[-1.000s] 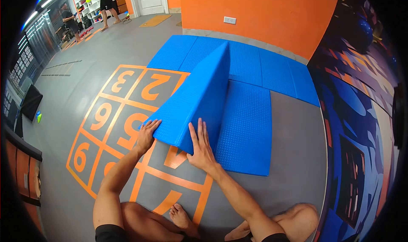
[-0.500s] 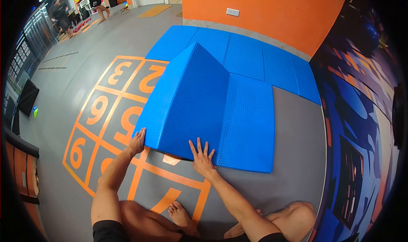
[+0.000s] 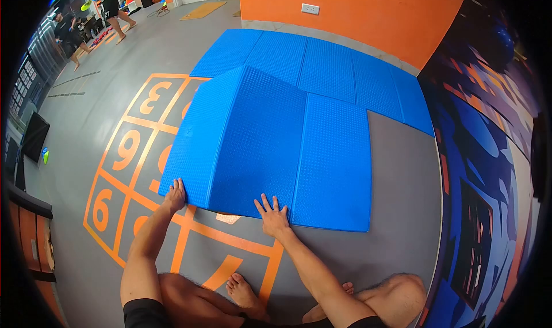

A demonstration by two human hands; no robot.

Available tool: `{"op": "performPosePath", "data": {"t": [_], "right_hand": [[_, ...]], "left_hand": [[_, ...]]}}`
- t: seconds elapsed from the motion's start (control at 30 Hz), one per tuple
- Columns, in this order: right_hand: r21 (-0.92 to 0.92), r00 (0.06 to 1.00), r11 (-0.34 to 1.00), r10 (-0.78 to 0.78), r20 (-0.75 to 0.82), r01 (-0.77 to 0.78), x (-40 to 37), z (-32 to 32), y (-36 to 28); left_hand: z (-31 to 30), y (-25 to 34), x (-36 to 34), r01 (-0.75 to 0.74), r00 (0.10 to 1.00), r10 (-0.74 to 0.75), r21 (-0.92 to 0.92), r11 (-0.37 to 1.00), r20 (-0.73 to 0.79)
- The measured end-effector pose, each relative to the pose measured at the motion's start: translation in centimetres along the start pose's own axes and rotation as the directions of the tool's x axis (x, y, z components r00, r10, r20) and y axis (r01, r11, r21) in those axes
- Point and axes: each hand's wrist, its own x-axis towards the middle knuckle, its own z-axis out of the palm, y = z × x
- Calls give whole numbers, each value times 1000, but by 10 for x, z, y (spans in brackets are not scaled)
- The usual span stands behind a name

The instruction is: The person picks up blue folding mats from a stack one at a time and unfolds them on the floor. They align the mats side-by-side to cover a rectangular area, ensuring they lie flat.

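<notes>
A blue textured folding mat [image 3: 336, 167] rests in front of me, its right panel flat on the floor. The middle and left panels rise to a low ridge at their shared crease. Near the lower left corner of the left panel, my left hand [image 3: 175, 195] lies on the surface with its fingers stretched out. My right hand [image 3: 272, 218] is spread open, its fingers pressed on the near edge of the middle panel, close to the crease with the right panel. Under the raised near edge a gap shows a bit of orange floor marking.
More blue mat panels [image 3: 328, 69] lie along the orange wall [image 3: 356, 11]. Orange numbered squares [image 3: 123, 147] mark the grey floor on the left. A mural wall [image 3: 483, 155] stands at right. Two people [image 3: 112, 11] walk at the far left. My bare feet [image 3: 244, 293] are at the bottom.
The raised fold has opened out and sunk lower, its left panel spreading leftward over the numbered squares. My left hand moved left and slightly down with it. My right hand stayed nearly in place.
</notes>
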Motion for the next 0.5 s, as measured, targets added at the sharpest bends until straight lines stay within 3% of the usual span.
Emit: {"op": "performPosePath", "data": {"t": [0.1, 0.17, 0.27, 0.33, 0.37, 0.4, 0.47, 0.5], "right_hand": [[13, 1000, 1000, -27, 12, 26, -3, -5, 4], [23, 999, 999, -43, -9, 43, -7, -11, 6], [250, 991, 963, -73, -110, 99, -4, -7, 28], [758, 976, 644, 81, -204, 105, 5, 12, 65], [912, 962, 386, 170, -215, 135, 4, 16, 85], [934, 906, 353, 380, -187, 45, -4, 7, 100], [848, 695, 530, 613, -376, -8, -20, 11, 149], [686, 558, 727, 580, -593, -25, -26, 28, 181]], "left_hand": [[-35, 30, -24, 155, 987, -148, -110, 982, 69], [-47, 48, -29, 172, 983, -161, -143, 975, 88], [-71, 87, -38, 62, 998, -59, -228, 972, 17], [-78, 115, -39, -141, 989, 123, -243, 960, -87], [-79, 126, -37, -277, 957, 248, -222, 935, -147], [-81, 138, -35, -369, 928, 353, -164, 915, -119], [-82, 155, -34, -541, 841, 539, -63, 839, -41], [-82, 158, -32, -508, 861, 509, -62, 859, -5]]}}
